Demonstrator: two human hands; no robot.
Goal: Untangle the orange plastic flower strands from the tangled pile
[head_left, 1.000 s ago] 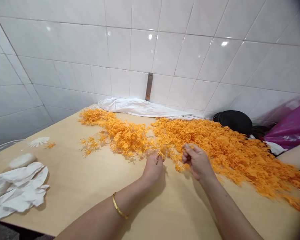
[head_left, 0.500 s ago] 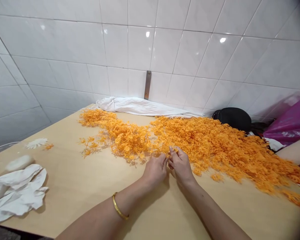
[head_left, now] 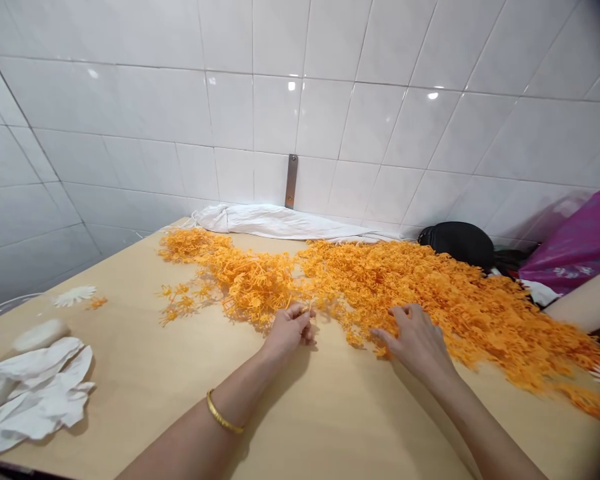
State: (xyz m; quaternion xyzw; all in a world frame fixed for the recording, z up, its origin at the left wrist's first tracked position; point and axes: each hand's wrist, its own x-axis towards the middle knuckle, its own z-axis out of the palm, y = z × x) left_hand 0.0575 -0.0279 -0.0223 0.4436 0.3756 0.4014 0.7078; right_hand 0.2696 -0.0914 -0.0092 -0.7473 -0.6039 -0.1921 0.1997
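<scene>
A long heap of small orange plastic flower sprigs (head_left: 430, 293) lies across the pale wooden table (head_left: 330, 413). My left hand (head_left: 289, 328), with a gold bangle on its wrist, is pinched closed at the near edge of the heap, holding a thin orange sprig. My right hand (head_left: 417, 341) lies on the heap's front edge with fingers spread and flat on the sprigs, holding nothing.
Crumpled white paper (head_left: 30, 393) and a white flower piece (head_left: 74, 295) lie at the table's left. A white cloth (head_left: 280, 220) runs along the tiled wall. A black bag (head_left: 455, 241) and a pink bag (head_left: 580, 247) sit at the right, beside another person's arm (head_left: 587, 303).
My hands were together at the heap's edge; now my right hand has moved right and opened flat on the sprigs. My left hand has shifted slightly left, still pinched.
</scene>
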